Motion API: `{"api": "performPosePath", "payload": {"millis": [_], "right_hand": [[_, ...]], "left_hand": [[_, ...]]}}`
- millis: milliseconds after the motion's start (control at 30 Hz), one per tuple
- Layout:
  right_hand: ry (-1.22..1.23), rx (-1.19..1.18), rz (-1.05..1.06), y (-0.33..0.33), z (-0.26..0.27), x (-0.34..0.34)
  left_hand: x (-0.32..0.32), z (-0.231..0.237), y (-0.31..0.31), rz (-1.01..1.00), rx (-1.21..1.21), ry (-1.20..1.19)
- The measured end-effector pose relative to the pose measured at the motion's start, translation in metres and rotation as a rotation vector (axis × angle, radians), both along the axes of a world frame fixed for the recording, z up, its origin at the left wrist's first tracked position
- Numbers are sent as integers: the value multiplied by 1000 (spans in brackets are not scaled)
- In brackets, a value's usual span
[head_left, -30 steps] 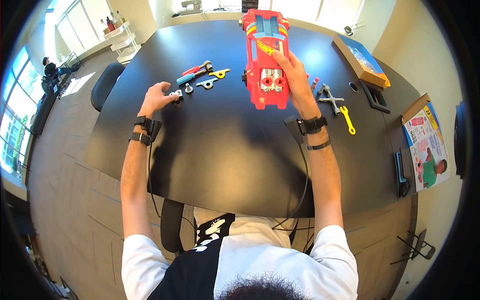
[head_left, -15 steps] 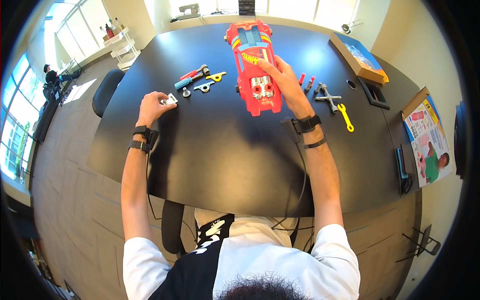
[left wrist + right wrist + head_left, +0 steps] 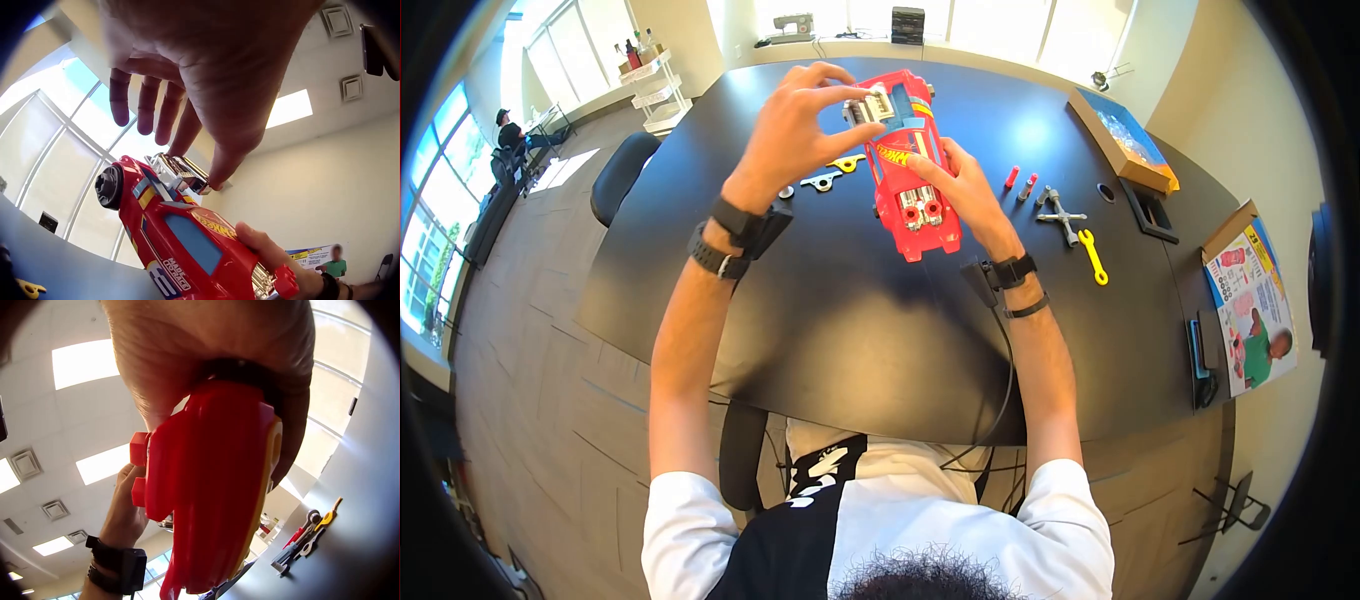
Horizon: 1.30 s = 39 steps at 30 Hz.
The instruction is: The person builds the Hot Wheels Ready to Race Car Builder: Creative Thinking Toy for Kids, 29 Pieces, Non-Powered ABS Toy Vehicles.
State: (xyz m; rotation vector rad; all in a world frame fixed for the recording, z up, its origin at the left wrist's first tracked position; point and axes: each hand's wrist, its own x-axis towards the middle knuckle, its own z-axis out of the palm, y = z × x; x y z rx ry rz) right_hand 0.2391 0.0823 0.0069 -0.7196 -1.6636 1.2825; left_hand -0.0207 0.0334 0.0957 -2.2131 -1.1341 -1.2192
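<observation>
A red toy car [image 3: 890, 190] with yellow lettering is held up over the table, its top tilted toward the head camera. My right hand [image 3: 975, 205] grips it by the side, thumb lying on top near the silver engine with red caps [image 3: 922, 207]. In my left hand [image 3: 795, 125], thumb and index finger pinch a silver engine piece [image 3: 178, 172] right at the blue recess [image 3: 908, 108] in the car's far end. The other left fingers are spread. A black wheel [image 3: 109, 186] shows on the car in the left wrist view.
On the black table [image 3: 840, 340], a yellow wrench [image 3: 1093, 258], grey cross-shaped lug wrench [image 3: 1060, 217] and small red-tipped parts [image 3: 1028, 186] lie to the right. Yellow [image 3: 847, 163] and grey-blue [image 3: 822, 182] pieces lie left. An open box [image 3: 1130, 150] stands back right.
My left hand has picked up the silver engine piece from the table's left side and carried it right to the car. The right hand has lowered the car a little toward me.
</observation>
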Motion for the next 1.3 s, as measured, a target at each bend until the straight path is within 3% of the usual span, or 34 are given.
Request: {"api": "performPosePath", "payload": {"millis": [200,333,400,433,500,533,733,1067,1167,1233,1300], "right_hand": [[72,61,-4,4,2,3],[139,21,-2,2,6,8],[152,5,-6,2,8,11],[178,10,-15,3,8,11],[203,16,-22,2,9,11],[223,26,-26,2,10,10],[242,89,-16,4,10,10],[253,89,-10,-4,16,10],[244,77,-31,-4,18,13],[239,68,-38,-2,17,16],[226,60,-81,0,17,19]], "left_hand": [[30,-4,27,61,-123,20],[40,-6,45,36,-54,-82],[43,-12,53,-53,-342,-495],[45,-11,54,-55,-339,-493],[48,-12,57,-272,-735,-898],[52,-10,51,-405,-796,-972],[64,-8,52,-711,-896,-1071],[38,-12,56,-627,-903,-1017],[0,-11,48,-604,-941,-1174],[-29,-18,46,-345,-859,-876],[-58,-39,51,-240,-828,-856]]}}
